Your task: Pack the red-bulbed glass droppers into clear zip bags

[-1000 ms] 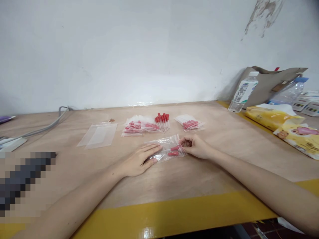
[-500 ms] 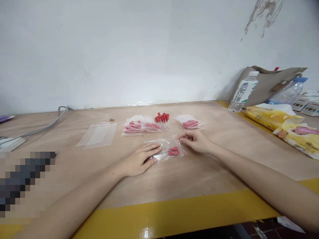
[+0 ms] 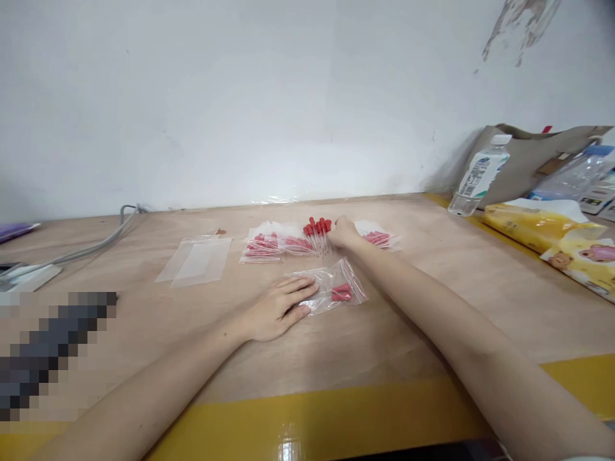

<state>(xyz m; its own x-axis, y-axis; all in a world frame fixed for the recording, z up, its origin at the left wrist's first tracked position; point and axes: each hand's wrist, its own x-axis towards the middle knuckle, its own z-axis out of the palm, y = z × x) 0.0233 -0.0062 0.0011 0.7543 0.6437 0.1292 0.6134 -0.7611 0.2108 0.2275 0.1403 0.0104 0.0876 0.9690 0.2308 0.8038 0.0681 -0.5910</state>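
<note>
left hand point(image 3: 276, 310) flat on plastic bag point(image 3: 331, 291), right hand point(image 3: 342, 232) touching red droppers point(image 3: 317, 232)

Soft, even light fills the scene, bright without harsh contrast. Shadows are faint, just a thin dark edge under the left hand point(image 3: 278, 307) on the pale plywood tabletop point(image 3: 423, 307). The glossy yellow tape strip along the front edge point(image 3: 298, 429) shows a white glare spot. Detail is soft throughout, and edges bow slightly. A pixelated block covers the lower left.

Both forearms are bare to the frame edge, the left hand point(image 3: 276, 308) and right hand point(image 3: 344, 231) ungloved.
</note>
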